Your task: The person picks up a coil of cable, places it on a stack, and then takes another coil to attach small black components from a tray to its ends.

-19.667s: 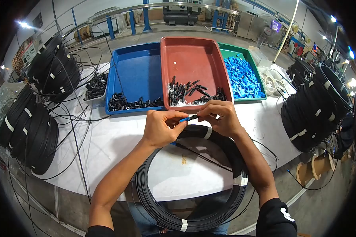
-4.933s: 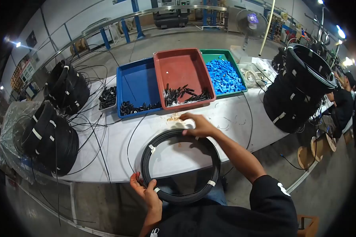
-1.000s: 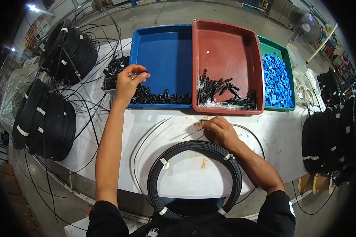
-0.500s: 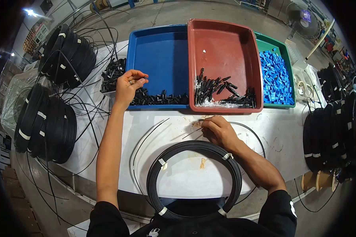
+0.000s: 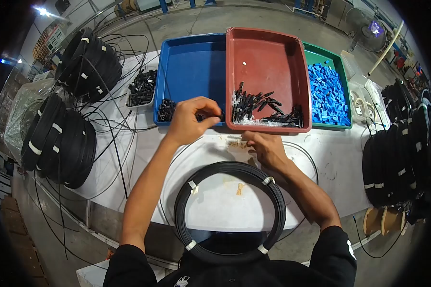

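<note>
My left hand (image 5: 195, 119) is closed in a pinch at the front of the blue tray (image 5: 191, 57), its fingertips around a small dark part, mostly hidden. Black cylindrical fittings (image 5: 166, 109) lie along that tray's near side. Just below the red tray (image 5: 268, 57), my right hand (image 5: 268, 147) pinches the end of a thin black cable (image 5: 315, 165), which curves away to the right. Below both hands, a coil of black cable (image 5: 180, 210) bound with white tape overhangs the front of the white table (image 5: 335, 191).
Black clip-like parts (image 5: 254, 103) lie in the red tray. A green tray (image 5: 347, 95) has small blue pieces (image 5: 328, 93). At left are a box of black parts (image 5: 141, 88) and large cable coils (image 5: 72, 148); more coils (image 5: 388, 162) stand at right.
My left hand has moved right, from the blue tray's left edge toward the red tray, still pinching the small part. My right hand has shifted slightly up, closer to the red tray.
</note>
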Demonstrator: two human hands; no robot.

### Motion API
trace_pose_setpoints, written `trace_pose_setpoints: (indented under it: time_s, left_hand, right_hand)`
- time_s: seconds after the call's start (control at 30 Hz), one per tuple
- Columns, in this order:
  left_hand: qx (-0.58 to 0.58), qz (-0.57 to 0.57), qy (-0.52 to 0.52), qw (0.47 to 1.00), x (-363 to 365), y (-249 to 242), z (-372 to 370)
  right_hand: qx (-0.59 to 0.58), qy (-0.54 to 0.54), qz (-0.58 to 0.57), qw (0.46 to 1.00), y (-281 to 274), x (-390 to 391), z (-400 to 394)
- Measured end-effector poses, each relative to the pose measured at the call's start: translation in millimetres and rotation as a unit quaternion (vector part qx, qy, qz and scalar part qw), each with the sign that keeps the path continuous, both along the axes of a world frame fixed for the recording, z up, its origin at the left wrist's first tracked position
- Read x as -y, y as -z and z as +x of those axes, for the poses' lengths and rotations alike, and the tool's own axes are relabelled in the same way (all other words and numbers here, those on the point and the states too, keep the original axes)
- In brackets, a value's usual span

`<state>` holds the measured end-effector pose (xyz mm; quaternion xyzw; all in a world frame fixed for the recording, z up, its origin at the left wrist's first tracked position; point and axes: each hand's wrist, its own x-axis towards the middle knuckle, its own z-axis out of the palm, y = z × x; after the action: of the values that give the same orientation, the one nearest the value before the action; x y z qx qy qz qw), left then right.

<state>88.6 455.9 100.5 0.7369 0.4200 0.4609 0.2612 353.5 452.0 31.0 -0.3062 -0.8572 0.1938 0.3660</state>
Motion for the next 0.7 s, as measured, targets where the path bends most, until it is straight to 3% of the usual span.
trace_pose_setpoints:
  time_s: [0.03, 0.1, 0.23, 0.33, 0.43, 0.57, 0.7]
  left_hand:
    - [0.091, -0.058, 0.023, 0.994, 3.2, 5.1, 13.1]
    - [0.136, -0.1, 0.024, 0.985, 7.9, 5.8, 32.7]
    - [0.065, -0.083, -0.026, 0.994, 9.0, 32.4, 53.3]
    - [0.19, -0.041, -0.051, 0.98, 9.2, 61.6, 67.8]
    - [0.246, -0.065, 0.018, 0.967, 14.0, 60.5, 78.7]
    - [0.177, -0.051, 0.019, 0.983, 8.3, 67.9, 84.3]
    - [0.161, -0.058, 0.016, 0.985, 6.1, 74.0, 79.8]
  right_hand:
    - [-0.002, -0.001, 0.004, 1.0, -0.1, -2.7, 3.0]
    - [0.032, 0.015, 0.006, 0.999, -1.3, -8.3, 9.3]
    - [0.02, 0.073, 0.023, 0.997, 3.0, -16.1, 16.6]
    - [0.011, 0.078, 0.05, 0.996, -5.3, -16.5, 27.2]
    - [0.088, 0.064, 0.104, 0.989, -12.9, -11.8, 46.1]
    - [0.132, 0.107, 0.112, 0.979, -29.4, 1.5, 54.3]
    - [0.003, 0.073, 0.076, 0.994, -21.9, -1.5, 54.0]
